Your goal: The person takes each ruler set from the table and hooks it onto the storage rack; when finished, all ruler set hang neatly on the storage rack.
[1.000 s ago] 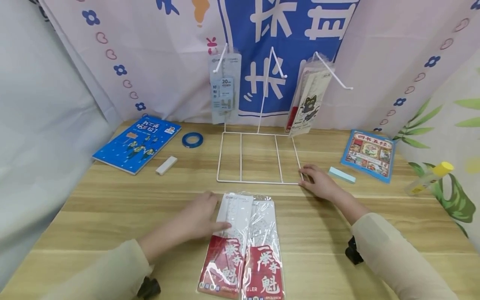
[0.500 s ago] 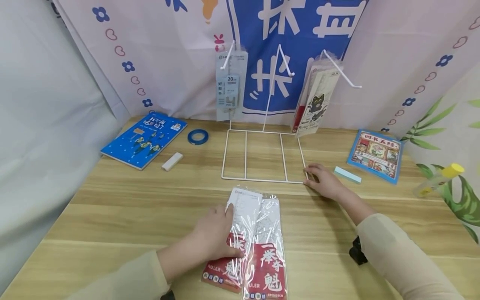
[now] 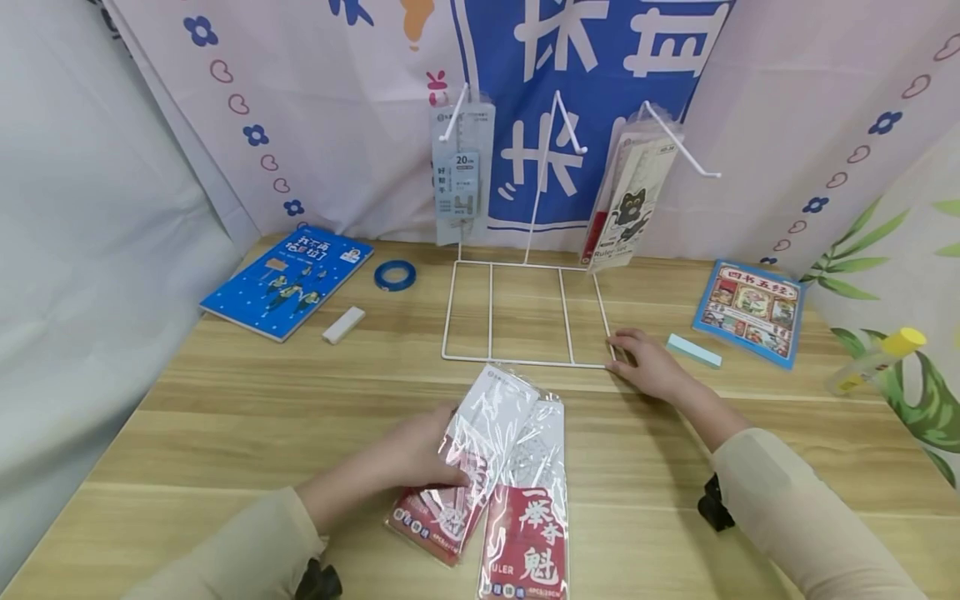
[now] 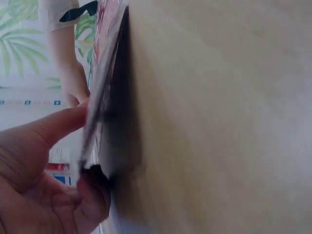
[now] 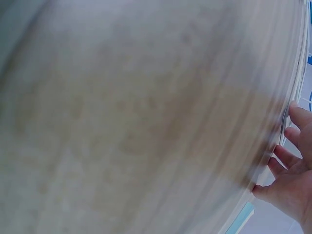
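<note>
My left hand pinches a clear-wrapped ruler set with a red lower part, thumb on top. In the left wrist view, that ruler set is tipped up along one edge, with fingers beneath it and a dark shadow below. A second, matching ruler set lies flat beside it, its upper part partly overlapped. At the front right corner of a white wire display rack, my right hand rests with fingertips touching the frame. The right wrist view shows those fingers spread and relaxed.
A pale blue ruler pack hangs on the rack's left hook, and ruler packs with a cat picture on the right hook. Around the rack lie a blue book, blue tape, white block, light-blue block, picture book and glue bottle.
My left hand has come onto the left ruler set and taken hold of it. The set has turned, its top swinging right and its bottom left. My right hand stays at the rack corner.
</note>
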A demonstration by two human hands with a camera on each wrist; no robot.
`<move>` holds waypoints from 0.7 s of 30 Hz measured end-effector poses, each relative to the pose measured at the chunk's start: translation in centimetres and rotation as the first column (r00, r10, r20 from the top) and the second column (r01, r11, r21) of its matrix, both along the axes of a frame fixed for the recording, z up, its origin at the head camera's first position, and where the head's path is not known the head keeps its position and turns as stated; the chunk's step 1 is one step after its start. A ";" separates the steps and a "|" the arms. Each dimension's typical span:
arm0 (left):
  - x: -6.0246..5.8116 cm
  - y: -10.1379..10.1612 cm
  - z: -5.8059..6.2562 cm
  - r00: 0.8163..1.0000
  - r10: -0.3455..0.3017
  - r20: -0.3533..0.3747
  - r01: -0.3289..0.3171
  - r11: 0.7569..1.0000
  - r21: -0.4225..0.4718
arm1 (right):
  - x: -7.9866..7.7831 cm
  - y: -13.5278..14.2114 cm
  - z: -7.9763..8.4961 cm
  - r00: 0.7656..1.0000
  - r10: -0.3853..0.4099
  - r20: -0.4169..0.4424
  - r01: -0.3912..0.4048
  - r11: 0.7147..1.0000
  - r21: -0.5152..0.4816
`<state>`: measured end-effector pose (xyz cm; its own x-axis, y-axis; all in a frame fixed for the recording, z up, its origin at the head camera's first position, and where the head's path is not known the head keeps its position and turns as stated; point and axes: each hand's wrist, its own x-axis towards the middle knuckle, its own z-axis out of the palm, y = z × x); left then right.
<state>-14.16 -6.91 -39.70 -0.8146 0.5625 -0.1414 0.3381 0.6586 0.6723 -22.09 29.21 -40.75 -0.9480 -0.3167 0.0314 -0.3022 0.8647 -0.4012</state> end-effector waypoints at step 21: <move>0.3 -0.4 -0.3 0.972 0.050 0.230 -0.106 0.966 0.236 | -0.1 0.1 -0.1 1.000 -0.001 0.006 0.001 1.000 0.009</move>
<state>-13.87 -7.28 -39.99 -0.8214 0.5385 -0.1879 0.1175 0.4822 0.8682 -22.17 29.27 -40.85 -0.9485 -0.3159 0.0232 -0.2990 0.8687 -0.3950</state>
